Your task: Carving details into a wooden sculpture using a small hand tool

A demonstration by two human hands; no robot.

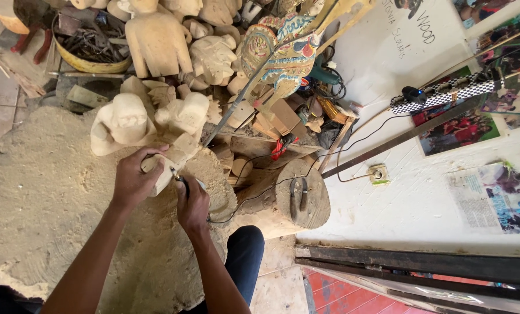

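Right hand: fingers closed around a slim powered carving tool, held pen-fashion; its tip meets the wood just beside the left thumb. A dark cord runs from under this hand toward the log block.

Left hand: wrapped firmly over the top of a pale, unfinished wood piece, pinning it against the sawdust-coated work mound. The piece lies between the two hands, at the mound's upper edge, in front of the raw carvings.

Directly behind the grip — two rough-cut pale figures, one at left and one at right, close beside each other. Further back, a larger blank torso and a rounded head carving; more blanks are piled beyond, count uncertain.

Containers: one yellow-rimmed basin, filled with dark metal hand tools — individual number cannot be told.

One painted puppet figure on a rod leans among the blanks. One upright log block stands beside the knee, with a curved metal piece lying on its top face. On the white wall: one socket, one checkered power strip, and several colour photo prints.
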